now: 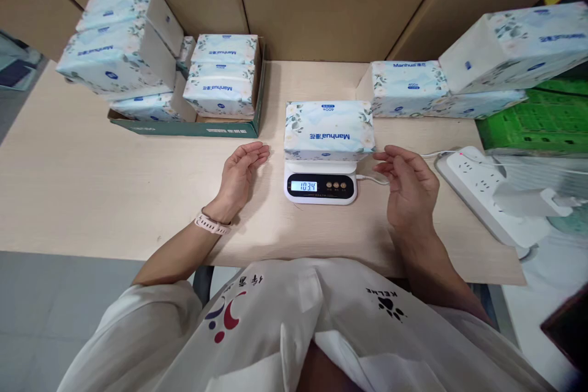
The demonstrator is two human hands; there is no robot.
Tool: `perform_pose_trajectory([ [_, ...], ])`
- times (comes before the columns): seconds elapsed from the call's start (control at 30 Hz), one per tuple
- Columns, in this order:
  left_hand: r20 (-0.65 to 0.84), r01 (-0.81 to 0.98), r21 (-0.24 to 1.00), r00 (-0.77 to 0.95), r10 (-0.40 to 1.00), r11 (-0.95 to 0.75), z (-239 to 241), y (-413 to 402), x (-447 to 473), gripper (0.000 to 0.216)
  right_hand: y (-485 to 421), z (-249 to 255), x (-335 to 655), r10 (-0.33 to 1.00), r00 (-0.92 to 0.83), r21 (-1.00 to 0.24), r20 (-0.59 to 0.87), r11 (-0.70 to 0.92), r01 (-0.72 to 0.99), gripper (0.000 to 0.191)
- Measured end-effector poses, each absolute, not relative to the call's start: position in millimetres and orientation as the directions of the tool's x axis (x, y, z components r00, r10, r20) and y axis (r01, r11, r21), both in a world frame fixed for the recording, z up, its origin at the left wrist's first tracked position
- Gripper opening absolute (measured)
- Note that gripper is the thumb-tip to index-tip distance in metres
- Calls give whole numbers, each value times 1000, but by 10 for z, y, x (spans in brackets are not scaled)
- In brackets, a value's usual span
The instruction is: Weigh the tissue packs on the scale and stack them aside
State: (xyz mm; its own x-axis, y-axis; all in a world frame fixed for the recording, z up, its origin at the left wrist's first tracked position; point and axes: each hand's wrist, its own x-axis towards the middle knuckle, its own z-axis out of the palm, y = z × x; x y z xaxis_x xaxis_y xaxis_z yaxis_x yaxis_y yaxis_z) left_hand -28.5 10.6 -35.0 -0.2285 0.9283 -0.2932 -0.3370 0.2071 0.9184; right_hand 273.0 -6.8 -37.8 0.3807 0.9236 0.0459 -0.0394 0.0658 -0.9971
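A pack of tissues (329, 128) in pale blue floral wrap lies on the white digital scale (320, 194), its print upside down to me. The lit display (304, 186) appears to read 103.4. To the left of the pack, my left hand (239, 177) is held off it with fingers loosely extended and nothing in them. My right hand (408, 187) is at the pack's right lower corner, fingers slightly curled and apart, holding nothing. Whether its fingertips touch the wrap I cannot tell.
Several tissue packs (114, 61) are stacked in a green-edged cardboard tray (184, 127) at the back left. More packs (407, 89) stand at the right beside a green crate (537, 116). A white power strip (487, 190) with cables lies at the right. Brown cartons (316, 6) line the back.
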Motion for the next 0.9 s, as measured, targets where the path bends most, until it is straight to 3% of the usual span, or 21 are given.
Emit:
perform_pose_trajectory([
  [0.6,-297,-357,913,-242,924,200,-338,120,-267,12,-30,-465,2779,920,380,-993,100,115,-16,22],
  [0.73,-291,-340,919,-241,926,200,-348,117,-275,12,-39,-462,2772,932,340,-992,122,112,50,32],
  [0.9,-247,-291,940,-213,945,180,-387,120,-286,17,-106,-385,2733,972,180,-965,149,103,239,58],
])
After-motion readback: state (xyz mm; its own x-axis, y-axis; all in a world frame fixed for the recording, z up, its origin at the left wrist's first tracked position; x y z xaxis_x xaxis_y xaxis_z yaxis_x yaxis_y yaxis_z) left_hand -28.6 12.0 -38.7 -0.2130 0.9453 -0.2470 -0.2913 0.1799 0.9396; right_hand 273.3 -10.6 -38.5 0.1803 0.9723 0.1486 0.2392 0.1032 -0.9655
